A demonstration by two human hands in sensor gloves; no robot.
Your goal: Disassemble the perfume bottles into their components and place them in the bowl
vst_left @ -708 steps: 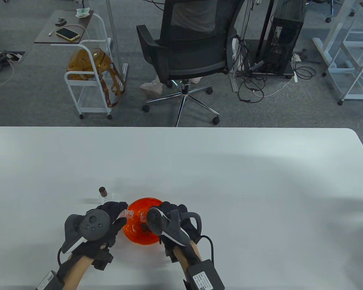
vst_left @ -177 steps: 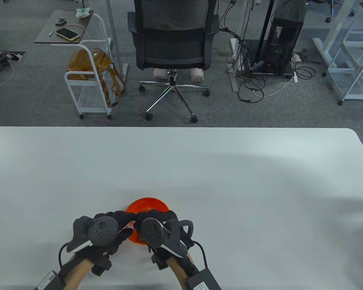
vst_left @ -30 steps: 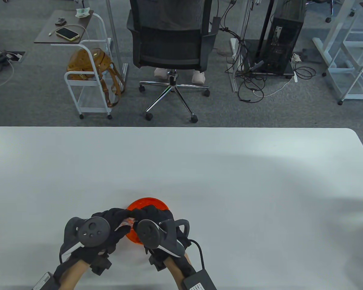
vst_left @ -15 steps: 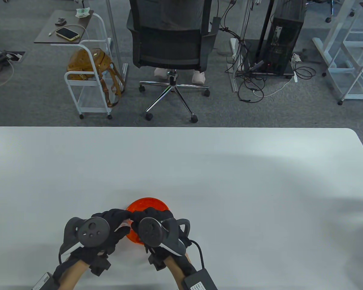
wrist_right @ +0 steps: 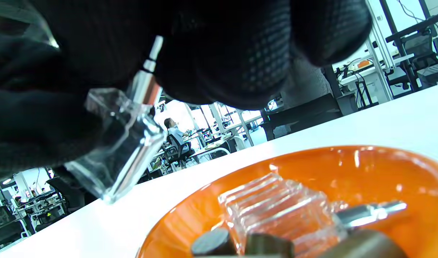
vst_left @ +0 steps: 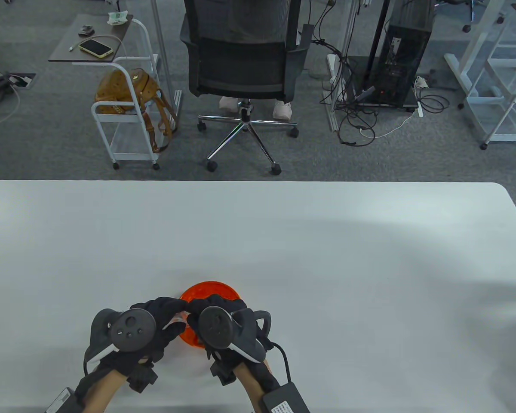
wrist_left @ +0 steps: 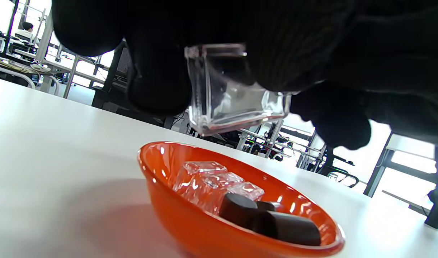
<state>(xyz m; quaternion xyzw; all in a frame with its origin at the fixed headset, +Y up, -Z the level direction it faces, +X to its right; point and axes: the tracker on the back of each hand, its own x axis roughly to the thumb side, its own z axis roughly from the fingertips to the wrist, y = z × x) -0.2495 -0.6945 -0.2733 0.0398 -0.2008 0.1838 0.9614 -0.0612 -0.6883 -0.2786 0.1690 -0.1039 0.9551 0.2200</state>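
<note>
A clear square perfume bottle (wrist_left: 233,93) hangs just above the orange bowl (vst_left: 209,291), gripped in the fingers of my left hand (vst_left: 172,312). My right hand (vst_left: 198,307) is curled over the bottle's silver spray nozzle (wrist_right: 145,86), which sticks up from the glass body (wrist_right: 122,154). In the table view only a sliver of the bottle (vst_left: 179,317) shows between the gloves. The bowl (wrist_left: 190,222) holds clear glass bottles (wrist_left: 208,182), dark brown caps (wrist_left: 276,222) and a loose silver sprayer (wrist_right: 369,209).
The white table (vst_left: 327,258) stretches far and right of the bowl. Beyond its far edge stand an office chair (vst_left: 245,56) with a person's feet under it and a small white cart (vst_left: 129,116) with a brown bag.
My right hand has rolled slightly over the nozzle, its tracker shifting a little right. The left hand and the bottle have stayed put above the bowl.
</note>
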